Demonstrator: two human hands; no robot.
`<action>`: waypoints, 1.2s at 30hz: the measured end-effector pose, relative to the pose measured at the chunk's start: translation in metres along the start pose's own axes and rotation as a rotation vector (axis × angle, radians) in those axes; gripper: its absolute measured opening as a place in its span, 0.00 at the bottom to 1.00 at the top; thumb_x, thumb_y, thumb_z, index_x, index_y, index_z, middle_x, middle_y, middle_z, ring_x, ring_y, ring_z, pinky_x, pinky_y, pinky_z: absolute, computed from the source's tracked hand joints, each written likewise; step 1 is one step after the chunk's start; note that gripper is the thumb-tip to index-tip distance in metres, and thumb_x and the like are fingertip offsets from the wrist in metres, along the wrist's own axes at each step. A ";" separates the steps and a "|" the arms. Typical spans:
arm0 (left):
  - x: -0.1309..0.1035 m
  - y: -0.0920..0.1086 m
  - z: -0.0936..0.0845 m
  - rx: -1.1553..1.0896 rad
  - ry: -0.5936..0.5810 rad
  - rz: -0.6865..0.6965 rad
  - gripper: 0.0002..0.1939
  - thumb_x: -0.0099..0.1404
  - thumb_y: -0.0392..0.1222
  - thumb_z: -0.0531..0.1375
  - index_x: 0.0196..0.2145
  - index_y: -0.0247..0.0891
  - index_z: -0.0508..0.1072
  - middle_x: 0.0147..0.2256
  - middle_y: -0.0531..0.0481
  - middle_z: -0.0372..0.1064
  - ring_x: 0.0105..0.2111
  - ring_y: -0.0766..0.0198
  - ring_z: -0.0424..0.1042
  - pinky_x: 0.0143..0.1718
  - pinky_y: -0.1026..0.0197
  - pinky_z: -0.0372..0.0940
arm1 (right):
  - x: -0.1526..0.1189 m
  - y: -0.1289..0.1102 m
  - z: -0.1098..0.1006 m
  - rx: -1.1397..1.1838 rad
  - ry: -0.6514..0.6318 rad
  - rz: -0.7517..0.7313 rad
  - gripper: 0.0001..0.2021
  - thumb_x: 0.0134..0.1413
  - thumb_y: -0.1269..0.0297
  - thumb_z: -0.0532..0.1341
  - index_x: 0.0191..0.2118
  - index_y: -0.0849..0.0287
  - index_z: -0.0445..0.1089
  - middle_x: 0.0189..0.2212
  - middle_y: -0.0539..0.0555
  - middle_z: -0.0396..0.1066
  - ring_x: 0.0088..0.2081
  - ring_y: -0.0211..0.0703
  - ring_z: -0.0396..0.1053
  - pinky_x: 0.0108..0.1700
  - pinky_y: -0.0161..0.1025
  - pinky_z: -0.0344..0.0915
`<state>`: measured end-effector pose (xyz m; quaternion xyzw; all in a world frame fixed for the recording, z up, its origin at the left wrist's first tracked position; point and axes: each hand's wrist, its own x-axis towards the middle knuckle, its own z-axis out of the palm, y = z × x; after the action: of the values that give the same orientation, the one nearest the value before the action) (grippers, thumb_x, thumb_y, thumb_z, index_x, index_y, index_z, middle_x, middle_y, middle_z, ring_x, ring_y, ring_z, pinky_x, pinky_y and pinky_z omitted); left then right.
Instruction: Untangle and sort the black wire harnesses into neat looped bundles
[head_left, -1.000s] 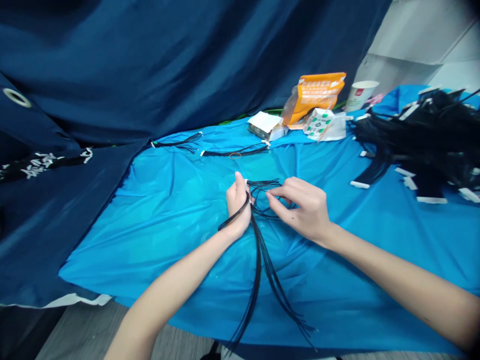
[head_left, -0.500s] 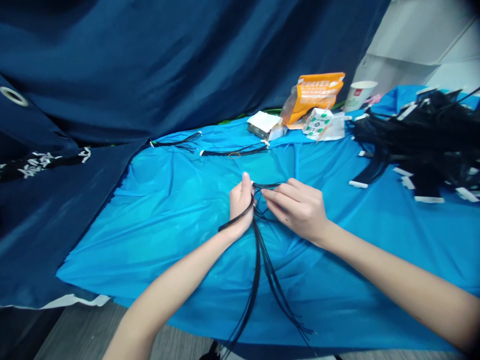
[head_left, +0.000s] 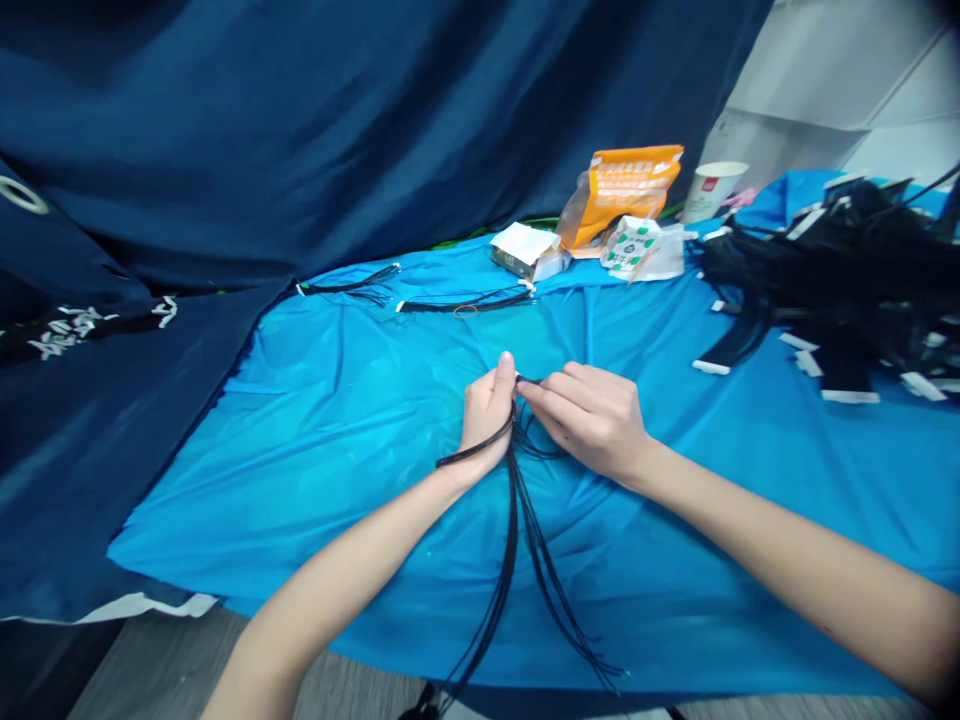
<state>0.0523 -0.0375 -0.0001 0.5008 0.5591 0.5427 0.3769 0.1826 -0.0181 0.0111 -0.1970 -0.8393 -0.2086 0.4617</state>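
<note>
My left hand (head_left: 489,410) is closed around a bundle of thin black wires (head_left: 511,540), thumb pointing up. A small white piece shows by the thumb tip; most of it is hidden. One strand of the bundle loops over the left wrist, and the long loose ends hang down past the front edge in two groups. My right hand (head_left: 589,415) pinches black wires close to the left thumb, its fingertips almost touching it. Both hands are above the blue cloth (head_left: 337,430).
A heap of black wire harnesses with white connectors (head_left: 847,290) lies at the right. Along the back are two wire bundles (head_left: 465,303), a small box (head_left: 529,252), an orange pouch (head_left: 630,195), a white-green packet (head_left: 641,250) and a paper cup (head_left: 712,190). A dark blue curtain (head_left: 300,120) hangs behind.
My right hand's fingertips have slid left along the wires, up to the left thumb. The left hand has shifted slightly right, and the gap between the hands has narrowed.
</note>
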 end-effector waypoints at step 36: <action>0.001 0.003 0.003 -0.236 -0.043 -0.064 0.26 0.58 0.63 0.51 0.17 0.37 0.57 0.14 0.56 0.50 0.15 0.71 0.54 0.17 0.65 0.50 | -0.002 -0.001 0.003 0.200 -0.062 0.003 0.09 0.59 0.75 0.50 0.38 0.64 0.67 0.35 0.61 0.70 0.41 0.44 0.67 0.40 0.41 0.68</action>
<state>0.0555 -0.0356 0.0022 0.4466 0.4988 0.5814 0.4622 0.1808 -0.0180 0.0077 -0.1574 -0.8696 -0.1170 0.4531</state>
